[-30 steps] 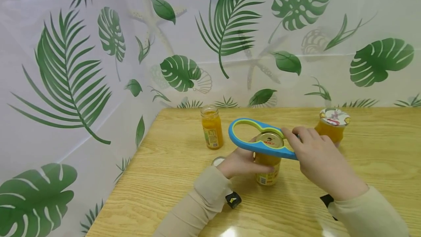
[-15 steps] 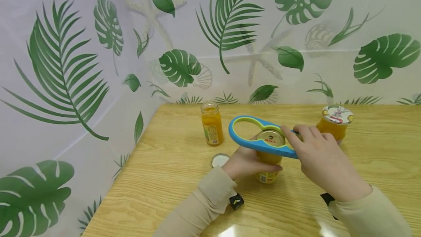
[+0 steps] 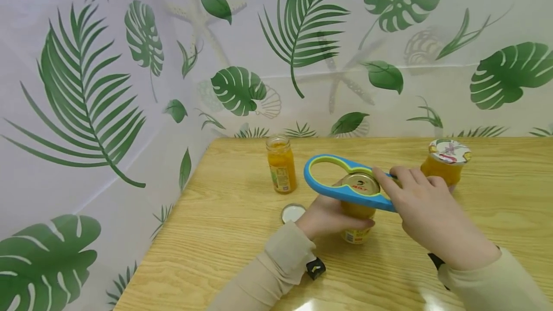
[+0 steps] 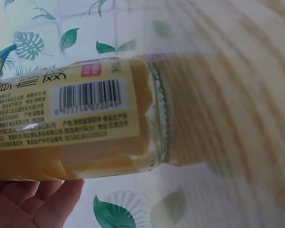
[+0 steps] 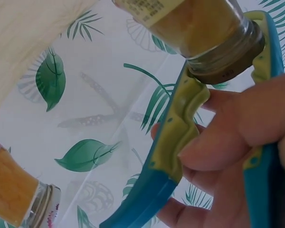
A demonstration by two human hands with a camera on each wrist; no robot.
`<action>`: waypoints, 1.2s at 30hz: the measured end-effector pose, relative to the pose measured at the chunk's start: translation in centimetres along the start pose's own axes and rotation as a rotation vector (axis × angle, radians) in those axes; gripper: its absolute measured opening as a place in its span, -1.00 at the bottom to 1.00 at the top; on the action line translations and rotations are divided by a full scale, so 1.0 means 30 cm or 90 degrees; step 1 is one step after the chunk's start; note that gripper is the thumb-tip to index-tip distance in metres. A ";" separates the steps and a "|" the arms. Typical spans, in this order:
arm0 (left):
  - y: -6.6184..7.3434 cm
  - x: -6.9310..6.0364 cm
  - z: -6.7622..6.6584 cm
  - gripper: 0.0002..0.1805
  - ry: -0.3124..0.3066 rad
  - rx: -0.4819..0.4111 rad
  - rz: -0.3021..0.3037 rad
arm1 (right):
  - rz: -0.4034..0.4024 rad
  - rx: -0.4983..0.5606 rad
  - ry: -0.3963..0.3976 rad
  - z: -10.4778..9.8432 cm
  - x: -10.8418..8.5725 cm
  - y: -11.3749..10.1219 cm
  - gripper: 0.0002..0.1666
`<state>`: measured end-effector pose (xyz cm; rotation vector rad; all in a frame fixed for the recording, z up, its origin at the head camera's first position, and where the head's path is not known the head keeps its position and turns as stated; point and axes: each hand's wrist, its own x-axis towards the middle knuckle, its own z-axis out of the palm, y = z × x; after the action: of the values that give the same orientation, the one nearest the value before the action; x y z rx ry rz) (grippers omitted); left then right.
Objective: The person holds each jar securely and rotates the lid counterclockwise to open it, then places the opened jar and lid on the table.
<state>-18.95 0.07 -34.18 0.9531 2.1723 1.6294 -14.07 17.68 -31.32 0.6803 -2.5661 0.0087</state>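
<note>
Blue opener [image 3: 334, 191] round the gold lid [image 3: 361, 183] of a jar [image 3: 356, 210] in the left hand [image 3: 329, 217].
The left hand clasps the jar; the right hand [image 3: 425, 205] curls round the opener's handles. An open jar [image 3: 282, 169] beyond the left hand and a loose lid [image 3: 293, 212] on the desk [image 3: 207, 239], near that same hand, look like finished work; the clasped jar and the capped jar [image 3: 442, 171] past the right hand seem left. I can't tell whether the gold lid is loose, and the right hand hides part of the capped jar.

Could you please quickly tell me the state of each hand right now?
Left hand: closed around the gold-lidded jar.
Right hand: closed, holding the blue-and-green opener.
</note>
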 end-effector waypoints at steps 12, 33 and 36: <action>-0.077 0.038 0.017 -0.30 -0.014 0.024 -0.013 | 0.042 -0.020 -0.060 -0.032 -0.004 -0.010 -0.21; 0.001 -0.004 0.006 -0.37 0.004 -0.011 0.031 | 0.074 0.128 -0.183 -0.015 0.003 0.057 -0.07; -0.047 0.014 0.012 -0.34 0.006 -0.004 0.025 | 0.087 0.147 -0.198 -0.013 0.002 0.074 -0.05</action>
<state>-19.54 0.38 -35.55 0.9936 2.1662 1.6608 -14.97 19.63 -30.70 0.6296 -2.9386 0.2682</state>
